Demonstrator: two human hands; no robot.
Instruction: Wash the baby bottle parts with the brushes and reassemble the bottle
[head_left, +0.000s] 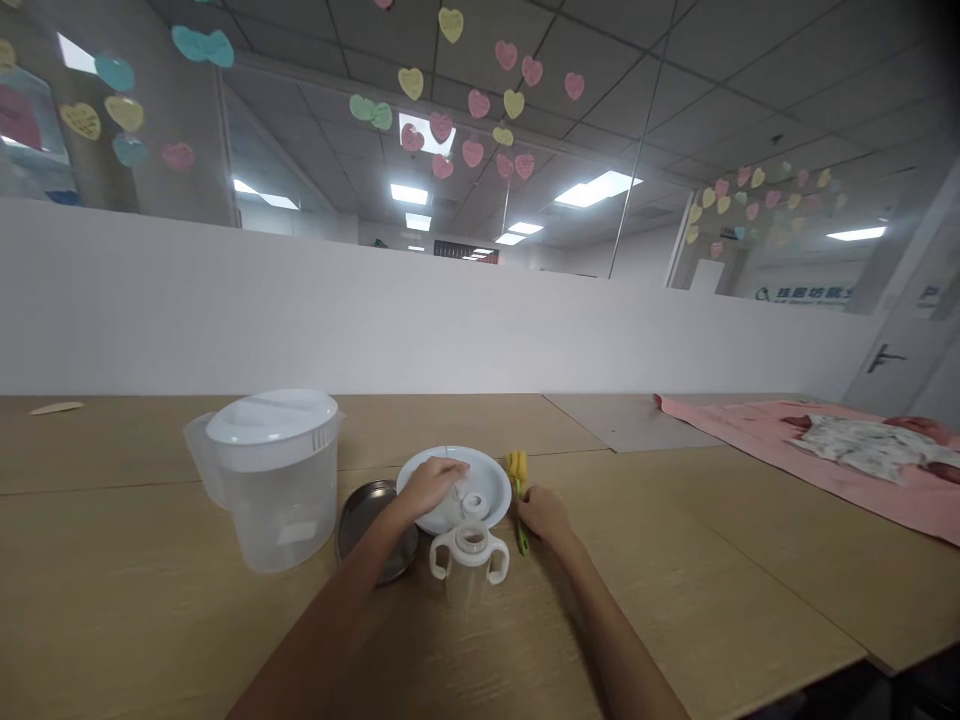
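Note:
A white bowl (491, 478) rests on the table with a small white ring-shaped part (474, 504) inside. Over its left half is my left hand (435, 485), fingers drawn together; a thin clear thing shows near them, too faint to name. Just right of the bowl lies a bottle brush (517, 466) with a yellow sponge head and green handle. My right hand (544, 512) has its fingers closed at that handle. In front of the bowl stands a clear baby bottle (469, 570), upright and uncapped, with two white side handles.
A round metal dish (364, 515) sits left of the bowl, partly behind my left forearm. Farther left stands a lidded translucent pitcher (281, 500). A pink cloth (720, 425) with a clothed doll (870, 447) lies at the right. A white partition (450, 320) rises behind the table.

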